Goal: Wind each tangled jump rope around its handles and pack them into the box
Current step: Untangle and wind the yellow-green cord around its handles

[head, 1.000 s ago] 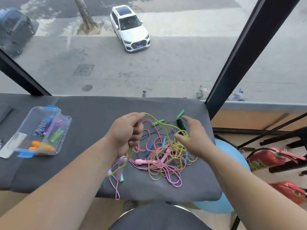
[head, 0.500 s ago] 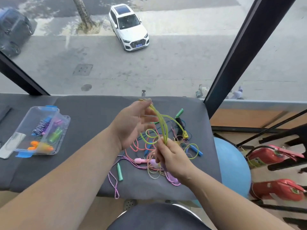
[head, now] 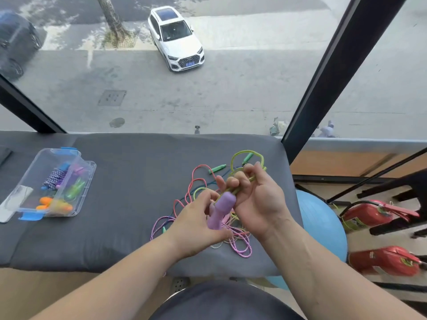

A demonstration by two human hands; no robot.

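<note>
sitting at the far left of the dark grey padded bench point(head: 134, 204) is a clear plastic box with blue latches point(head: 89, 179), open on top, with a flat translucent lid point(head: 12, 205) lying just beside it on the left. inside the box lie wound ropes: a blue-and-white braided bundle point(head: 54, 179), a green one further in, and orange handles point(head: 45, 202) at the near end.

toward the middle of the bench, a tangle of thin pink, blue and purple-speckled jump ropes point(head: 238, 239) lies loose on the padding, with a mint green plastic handle point(head: 218, 168) at its far edge.

above the tangle, the left hand point(head: 196, 225) has fingers and thumb curled round the lower part of a lilac plastic jump-rope handle point(head: 221, 209), held tilted off the bench. the right hand point(head: 258, 204), touching the left, has its fingers curled tight over several strands of yellow-green cord point(head: 240, 153) leaving the top of the handle; loops of that cord stand out beyond the fingertips toward the window.

right of the bench sits a light blue exercise ball point(head: 323, 227), and further right two red fire extinguishers point(head: 374, 214) lie on their sides.
</note>
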